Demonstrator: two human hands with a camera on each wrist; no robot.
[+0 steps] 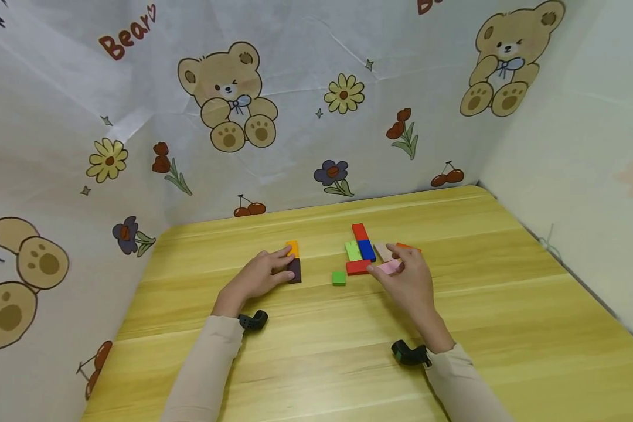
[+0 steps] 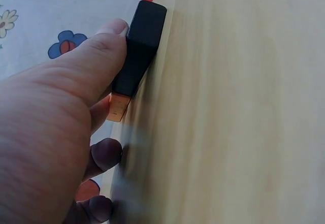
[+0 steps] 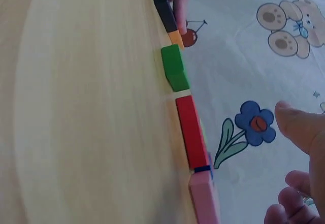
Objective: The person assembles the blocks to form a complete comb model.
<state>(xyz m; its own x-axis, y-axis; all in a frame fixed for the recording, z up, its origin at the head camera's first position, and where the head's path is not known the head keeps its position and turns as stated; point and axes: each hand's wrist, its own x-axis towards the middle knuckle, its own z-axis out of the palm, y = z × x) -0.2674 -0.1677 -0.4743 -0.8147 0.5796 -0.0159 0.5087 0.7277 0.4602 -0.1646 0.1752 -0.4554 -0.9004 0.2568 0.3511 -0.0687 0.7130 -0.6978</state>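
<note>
My left hand [image 1: 257, 274] lies at a black block [image 1: 295, 271] and an orange block [image 1: 293, 247] set end to end. Its straight thumb touches the side of the black block, as the left wrist view shows, and a finger reaches to where the two meet. The right hand [image 1: 410, 280] hovers over a pink block [image 1: 388, 268] with thumb and fingers spread and nothing between them. By its thumb is a red block [image 1: 356, 268]; a beige block [image 1: 381, 251] lies under its fingers. An orange-red block [image 1: 408, 247] shows partly behind that hand.
Left of the right hand lie a small green block [image 1: 339, 278], a light green block [image 1: 353, 251], a blue block [image 1: 367, 251] and a second red block [image 1: 358, 231]. They rest on a wooden table [image 1: 316, 357] backed by a bear-printed cloth [image 1: 295, 117].
</note>
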